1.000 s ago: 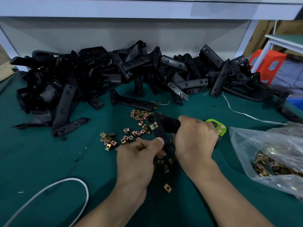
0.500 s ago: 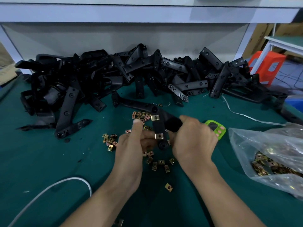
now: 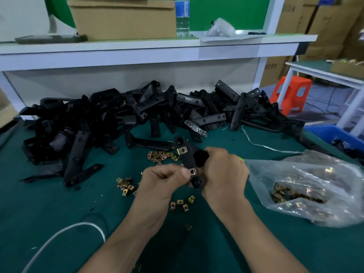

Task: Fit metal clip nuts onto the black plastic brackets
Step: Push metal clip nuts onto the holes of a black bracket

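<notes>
Pile of black brackets (image 3: 137, 115) along the far edge of the table (image 3: 59, 213). Loose clip nuts (image 3: 124, 186) lie mid-table. Left hand (image 3: 163, 182), fingers curled, pinches the held bracket (image 3: 189, 159) at its lower clip nut (image 3: 192, 171); upper clip nut (image 3: 181, 150) already on. Right hand (image 3: 224, 174) wraps the bracket's thick end. Bag of nuts (image 3: 307, 186) at right edge.

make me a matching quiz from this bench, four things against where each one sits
Things:
1 bracket pile
2 plastic bag of clip nuts
3 cardboard box
4 white cable

Places:
a on the white shelf
b near-left part of the green table
c along the table's back
d at the table's right side

Pairs: 1-c, 2-d, 3-a, 4-b
</notes>
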The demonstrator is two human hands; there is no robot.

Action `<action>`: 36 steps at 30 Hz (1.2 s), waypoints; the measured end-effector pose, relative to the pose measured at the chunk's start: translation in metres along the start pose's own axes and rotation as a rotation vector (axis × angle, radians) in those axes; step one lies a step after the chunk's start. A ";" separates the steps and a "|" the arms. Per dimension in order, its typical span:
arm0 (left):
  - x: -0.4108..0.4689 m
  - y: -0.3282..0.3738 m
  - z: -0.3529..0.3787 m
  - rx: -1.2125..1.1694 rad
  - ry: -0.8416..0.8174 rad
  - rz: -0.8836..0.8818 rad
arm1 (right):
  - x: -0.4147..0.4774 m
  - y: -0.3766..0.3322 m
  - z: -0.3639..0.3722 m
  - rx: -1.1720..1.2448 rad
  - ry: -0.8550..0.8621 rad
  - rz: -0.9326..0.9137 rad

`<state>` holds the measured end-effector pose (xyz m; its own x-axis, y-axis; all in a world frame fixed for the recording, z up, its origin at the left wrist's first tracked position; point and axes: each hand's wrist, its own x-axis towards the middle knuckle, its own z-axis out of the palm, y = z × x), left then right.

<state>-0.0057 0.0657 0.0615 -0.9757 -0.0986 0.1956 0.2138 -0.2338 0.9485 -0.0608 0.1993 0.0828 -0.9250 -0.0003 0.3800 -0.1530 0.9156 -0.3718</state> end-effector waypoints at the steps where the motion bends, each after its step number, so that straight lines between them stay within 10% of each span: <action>1: -0.002 0.001 0.002 0.007 -0.017 0.017 | -0.003 0.000 -0.003 -0.003 0.011 -0.008; 14: -0.039 0.007 0.012 0.366 0.077 -0.080 | -0.028 0.017 -0.003 -0.195 0.023 0.027; 26: -0.051 -0.017 0.036 -0.005 0.518 -0.430 | -0.044 0.016 0.004 -0.076 0.334 -0.070; 36: -0.049 -0.003 0.036 0.144 0.383 -0.405 | -0.049 0.030 0.016 -0.156 -0.020 0.053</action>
<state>0.0398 0.1057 0.0584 -0.8856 -0.3782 -0.2695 -0.2086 -0.1945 0.9585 -0.0261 0.2202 0.0393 -0.9373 0.0428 0.3459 -0.0496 0.9660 -0.2539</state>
